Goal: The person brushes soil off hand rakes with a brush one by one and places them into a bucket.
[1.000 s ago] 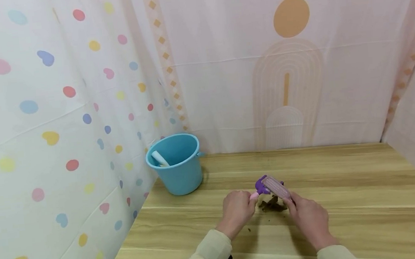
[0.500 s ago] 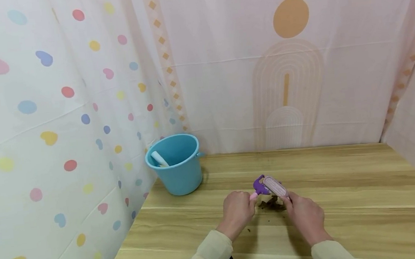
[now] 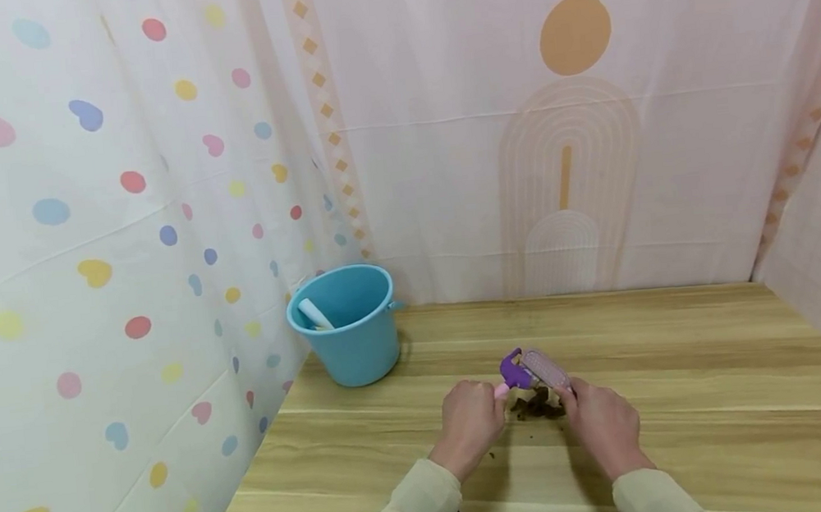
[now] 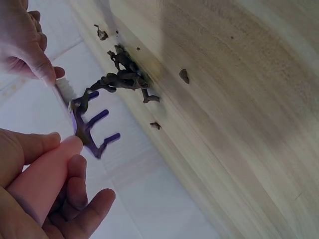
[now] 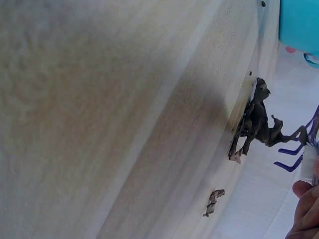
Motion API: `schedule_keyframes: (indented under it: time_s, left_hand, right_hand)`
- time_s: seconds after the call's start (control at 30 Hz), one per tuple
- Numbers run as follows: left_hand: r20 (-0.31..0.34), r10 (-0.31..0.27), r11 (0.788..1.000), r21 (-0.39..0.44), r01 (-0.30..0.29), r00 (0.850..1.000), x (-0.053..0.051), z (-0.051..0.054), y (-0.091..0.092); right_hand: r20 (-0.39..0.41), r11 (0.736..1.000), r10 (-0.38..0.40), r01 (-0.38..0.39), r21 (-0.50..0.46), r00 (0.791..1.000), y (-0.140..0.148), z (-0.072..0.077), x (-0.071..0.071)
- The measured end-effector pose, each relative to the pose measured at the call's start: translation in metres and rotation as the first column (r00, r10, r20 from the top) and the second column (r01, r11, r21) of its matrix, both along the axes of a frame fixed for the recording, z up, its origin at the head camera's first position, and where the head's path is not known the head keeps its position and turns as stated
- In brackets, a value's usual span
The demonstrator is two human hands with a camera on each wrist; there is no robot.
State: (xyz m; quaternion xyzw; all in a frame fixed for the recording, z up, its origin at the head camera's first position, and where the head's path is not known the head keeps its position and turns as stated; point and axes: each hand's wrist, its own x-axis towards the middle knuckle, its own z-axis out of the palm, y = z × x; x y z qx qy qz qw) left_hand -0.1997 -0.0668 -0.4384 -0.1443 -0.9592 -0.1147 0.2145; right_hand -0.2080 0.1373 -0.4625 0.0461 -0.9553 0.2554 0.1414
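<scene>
My left hand (image 3: 469, 422) grips the pink handle of a small toy rake (image 3: 516, 371) with bent purple tines. In the left wrist view, its fingers curl round the pink handle (image 4: 45, 181). A brush (image 3: 546, 368) with a pale pink back and white bristles is pinched in my right hand (image 3: 603, 423). The brush's bristles (image 5: 309, 162) lie against the rake head. A dark brown, sticky-looking clump (image 3: 539, 403) sits on the table below both tools. One strand of the clump (image 4: 127, 69) stretches up to the tines.
A blue bucket (image 3: 357, 352) stands at the table's far left, with a white handle-like piece (image 3: 315, 313) inside. Small brown crumbs (image 4: 184, 76) lie scattered on the wooden table (image 3: 703, 360). Patterned curtains (image 3: 434, 188) hang behind and on both sides.
The rake head has shifted slightly left and towards me. My right hand and the brush have also moved a little left. The clump and the bucket stay where they were.
</scene>
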Motion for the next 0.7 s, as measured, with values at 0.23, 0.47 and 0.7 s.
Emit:
schedule_keyframes:
  time_s: [0.23, 0.47, 0.7]
  left_hand:
    - [0.044, 0.003, 0.999, 0.041, -0.005, 0.999, 0.003, 0.006, -0.002]
    - [0.066, 0.018, 0.999, 0.048, -0.021, 0.998, -0.003, 0.011, -0.003]
    - [0.045, 0.027, 1.0, 0.008, -0.028, 0.999, -0.002, 0.01, -0.003]
  right_hand:
    - [0.027, 0.999, -0.052, 0.052, -0.009, 0.998, 0.03, 0.004, -0.003]
    - [-0.139, 0.999, 0.013, -0.018, -0.035, 0.99, 0.012, 0.014, 0.003]
    - [-0.067, 0.999, 0.02, -0.018, 0.03, 0.998, 0.011, 0.013, 0.008]
